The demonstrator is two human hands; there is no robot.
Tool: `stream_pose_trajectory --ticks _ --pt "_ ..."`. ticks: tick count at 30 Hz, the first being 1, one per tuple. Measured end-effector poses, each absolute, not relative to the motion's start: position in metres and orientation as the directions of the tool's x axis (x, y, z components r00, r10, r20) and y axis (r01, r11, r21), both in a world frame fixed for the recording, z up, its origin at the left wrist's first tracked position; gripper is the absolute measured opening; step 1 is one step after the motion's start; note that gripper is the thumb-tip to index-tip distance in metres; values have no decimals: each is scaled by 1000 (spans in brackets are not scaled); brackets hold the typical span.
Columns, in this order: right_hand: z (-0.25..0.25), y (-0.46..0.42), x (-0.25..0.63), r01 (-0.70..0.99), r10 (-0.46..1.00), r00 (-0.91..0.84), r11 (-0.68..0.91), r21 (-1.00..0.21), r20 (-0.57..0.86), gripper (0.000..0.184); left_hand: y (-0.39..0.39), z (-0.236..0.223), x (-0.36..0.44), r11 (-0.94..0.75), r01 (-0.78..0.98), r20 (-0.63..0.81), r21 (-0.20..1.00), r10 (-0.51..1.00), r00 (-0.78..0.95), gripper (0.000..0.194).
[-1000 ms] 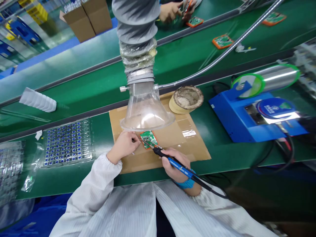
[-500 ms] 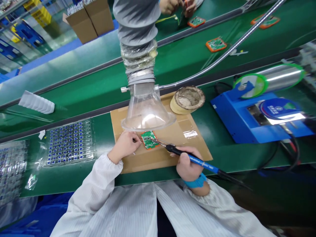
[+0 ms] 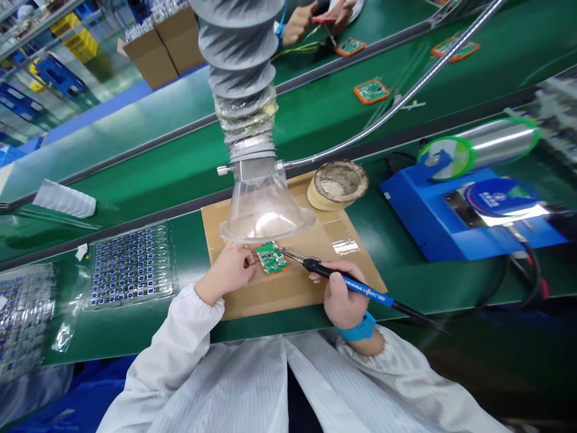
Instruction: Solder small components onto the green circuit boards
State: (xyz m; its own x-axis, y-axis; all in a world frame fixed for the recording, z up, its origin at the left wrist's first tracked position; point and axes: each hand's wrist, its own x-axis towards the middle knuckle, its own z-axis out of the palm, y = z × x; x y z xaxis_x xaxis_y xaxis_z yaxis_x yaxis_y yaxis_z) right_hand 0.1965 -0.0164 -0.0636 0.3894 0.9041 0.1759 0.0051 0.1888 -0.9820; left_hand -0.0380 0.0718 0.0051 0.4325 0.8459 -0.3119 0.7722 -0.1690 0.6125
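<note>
A green circuit board (image 3: 271,258) in an orange frame lies on a cardboard sheet (image 3: 288,294). My left hand (image 3: 232,267) is at its left edge, thumb and fingers pinched on what looks like a thin dark wire; most of it is hidden by the fingers. In my right hand (image 3: 345,294) is a blue and black soldering iron (image 3: 356,285), gripped like a pen. Its tip, with a thin metal tube alongside, is over the board's upper right edge; contact cannot be made out.
A clear fume hood (image 3: 265,216) on a grey hose hangs just above the board. Behind it stands a round, stained pot (image 3: 338,185). At right is a blue soldering station (image 3: 469,210); at left, a plastic tray of small parts (image 3: 130,264). Another person's hands (image 3: 300,24) work across the line.
The soldering iron's tip has moved from the middle of the board to its upper right edge. My left hand stays beside the board. The camera view has shifted slightly.
</note>
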Motion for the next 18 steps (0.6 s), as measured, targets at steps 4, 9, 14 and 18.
stream_pose_trajectory --ticks 4,9,14,18 --pt "-63 -16 197 -4 907 378 204 -979 188 15 85 11 -74 300 414 -483 859 742 464 17" --pt "-64 -16 198 8 907 378 194 -981 183 18 125 17 -129 666 33 -620 745 673 403 30" --pt "-67 -15 200 37 901 381 209 -977 207 21 182 20 -152 332 -35 -333 943 938 -98 24" --pt "-67 -13 202 80 894 386 211 -974 225 26 180 5 -135 165 213 -76 963 925 -373 33"
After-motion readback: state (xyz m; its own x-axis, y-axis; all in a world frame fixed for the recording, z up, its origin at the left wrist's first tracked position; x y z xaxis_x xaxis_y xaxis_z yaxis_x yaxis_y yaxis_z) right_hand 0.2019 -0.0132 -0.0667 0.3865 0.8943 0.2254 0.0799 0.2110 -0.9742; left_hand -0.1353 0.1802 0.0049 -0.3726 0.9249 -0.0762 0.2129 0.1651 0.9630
